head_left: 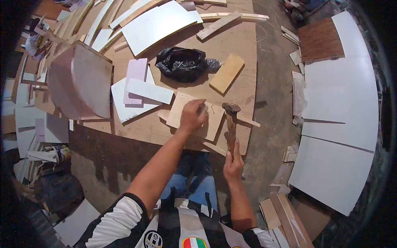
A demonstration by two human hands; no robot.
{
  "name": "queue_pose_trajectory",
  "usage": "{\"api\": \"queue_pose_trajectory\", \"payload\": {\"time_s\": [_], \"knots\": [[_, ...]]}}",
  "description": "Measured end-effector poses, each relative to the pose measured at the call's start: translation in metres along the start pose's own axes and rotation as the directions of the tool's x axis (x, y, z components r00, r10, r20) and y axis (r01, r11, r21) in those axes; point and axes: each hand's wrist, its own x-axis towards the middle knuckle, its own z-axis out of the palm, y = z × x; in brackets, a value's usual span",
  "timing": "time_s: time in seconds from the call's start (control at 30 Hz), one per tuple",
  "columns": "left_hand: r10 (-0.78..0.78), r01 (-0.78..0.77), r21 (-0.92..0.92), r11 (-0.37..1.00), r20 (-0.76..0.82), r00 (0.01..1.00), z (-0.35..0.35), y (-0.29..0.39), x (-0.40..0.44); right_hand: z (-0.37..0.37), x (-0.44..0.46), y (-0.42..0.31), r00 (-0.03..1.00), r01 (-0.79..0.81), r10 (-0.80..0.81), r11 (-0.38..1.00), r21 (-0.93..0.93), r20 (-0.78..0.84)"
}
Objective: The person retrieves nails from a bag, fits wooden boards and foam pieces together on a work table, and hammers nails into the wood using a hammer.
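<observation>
My right hand (234,164) is wrapped round the wooden handle of a hammer (231,124), whose metal head points away from me, just right of a light wooden board (182,102). Over that board is my left hand (193,115), its fingers curled together; whatever they pinch is too small to make out. A bent nail (213,109) shows on the board beside my left fingers. Thin wood strips (249,121) stick out from under the board on both sides. Beyond it lies a black plastic bag (180,64), open, with many nails inside.
A yellowish wood block (227,73) lies right of the bag. White and pinkish panels (149,90) overlap at the left, near a curved wooden piece (80,80). Large white sheets (331,95) are on the right. A person (33,43) is at the far upper left.
</observation>
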Motion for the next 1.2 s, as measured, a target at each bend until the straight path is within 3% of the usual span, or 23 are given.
{"api": "queue_pose_trajectory", "payload": {"time_s": [0.03,0.1,0.13,0.2,0.23,0.3,0.33,0.4,0.5,0.6,0.63,0.7,0.83,0.9,1.03,1.1,1.2], "knots": [[0.001,-0.001,0.001,1.0,0.001,1.0,-0.007,0.0,0.005,-0.001,-0.002,0.002,1.0,0.0,0.0,1.0,0.001,-0.001],[0.062,-0.043,0.526,0.849,-0.019,0.998,-0.018,-0.002,0.018,-0.003,-0.005,0.005,0.986,-0.112,0.11,0.994,0.008,0.129],[0.061,-0.042,0.526,0.85,-0.019,0.998,-0.014,-0.004,0.023,-0.001,-0.005,0.004,0.985,-0.112,0.11,0.994,0.008,0.13],[-0.025,0.164,0.761,0.628,-0.19,0.981,-0.001,-0.007,0.031,0.003,-0.005,-0.001,0.997,-0.04,0.041,0.999,-0.017,0.07],[-0.029,0.167,0.76,0.628,-0.191,0.981,0.003,-0.012,0.032,0.004,-0.005,-0.004,0.996,-0.041,0.042,0.999,-0.019,0.074],[-0.111,0.202,0.848,0.49,-0.169,0.979,0.006,-0.013,0.031,0.004,-0.004,-0.012,0.971,-0.181,0.174,0.983,0.03,0.166],[-0.12,0.208,0.848,0.488,-0.171,0.978,0.005,-0.01,0.032,0.007,-0.004,-0.012,0.969,-0.183,0.176,0.983,0.027,0.174],[-0.287,0.247,0.811,0.53,-0.103,0.952,-0.001,-0.001,0.035,0.012,-0.001,-0.011,0.992,-0.069,0.067,0.997,0.017,0.105],[-0.3,0.247,0.811,0.531,-0.093,0.949,-0.001,-0.002,0.035,0.015,0.002,-0.014,0.999,0.037,-0.037,0.999,-0.006,-0.02],[-0.323,0.263,0.795,0.547,-0.089,0.942,-0.003,0.004,0.036,0.017,-0.002,-0.019,0.998,-0.039,0.041,0.997,0.061,-0.04],[-0.323,0.261,0.796,0.546,-0.088,0.942,-0.002,0.0,0.034,0.02,-0.001,-0.016,0.998,-0.04,0.043,0.997,0.062,-0.041],[-0.212,0.235,0.814,0.531,-0.14,0.967,0.001,-0.006,0.034,0.028,0.004,-0.01,0.967,-0.16,0.169,0.985,-0.063,0.189],[-0.244,0.232,0.829,0.509,-0.12,0.962,0.002,-0.007,0.034,0.027,0.0,-0.014,0.984,-0.109,0.113,0.993,-0.036,0.139],[-0.227,0.236,0.83,0.506,-0.136,0.964,0.003,-0.007,0.034,0.026,-0.004,-0.019,0.994,0.088,-0.092,0.995,-0.052,-0.061],[-0.243,0.239,0.827,0.509,-0.129,0.961,0.002,-0.007,0.033,0.014,0.004,-0.039,0.996,0.076,-0.076,0.997,-0.008,-0.052],[-0.212,0.223,0.824,0.521,-0.128,0.969,0.002,-0.006,0.033,0.007,0.017,-0.047,0.993,-0.049,0.054,0.997,-0.056,0.101],[-0.194,0.224,0.828,0.515,-0.141,0.971,0.003,-0.005,0.033,0.006,0.02,-0.041,0.995,-0.015,0.025,0.995,-0.098,0.096]]}}
